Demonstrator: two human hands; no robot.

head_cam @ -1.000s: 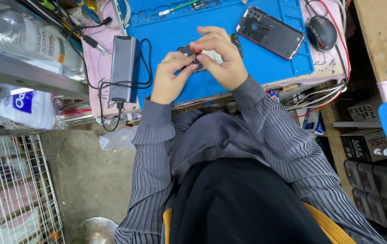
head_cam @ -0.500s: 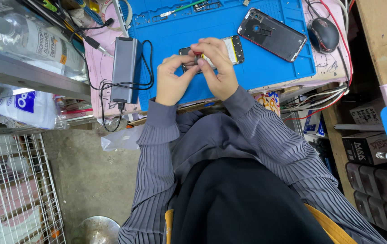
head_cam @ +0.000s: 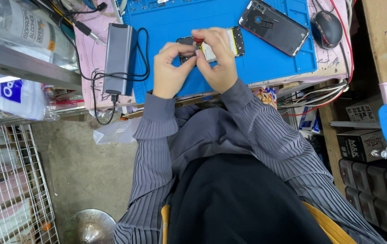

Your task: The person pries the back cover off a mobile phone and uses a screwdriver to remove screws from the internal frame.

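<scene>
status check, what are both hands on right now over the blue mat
Left hand steadies opened phone on blue mat. Right hand pinches red-tipped tool against it. Back cover and mouse lie apart, nothing in the way.

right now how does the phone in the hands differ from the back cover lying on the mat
The phone is held and worked on by both hands: left hand, right hand. The back cover lies alone, untouched. The phone is opened, showing a pale inner part, and is largely hidden by fingers; the back cover is a dark shell in full view, with a camera cutout. The phone sits mid-mat; the back cover lies toward the mouse. Both rest over the blue mat.
</scene>
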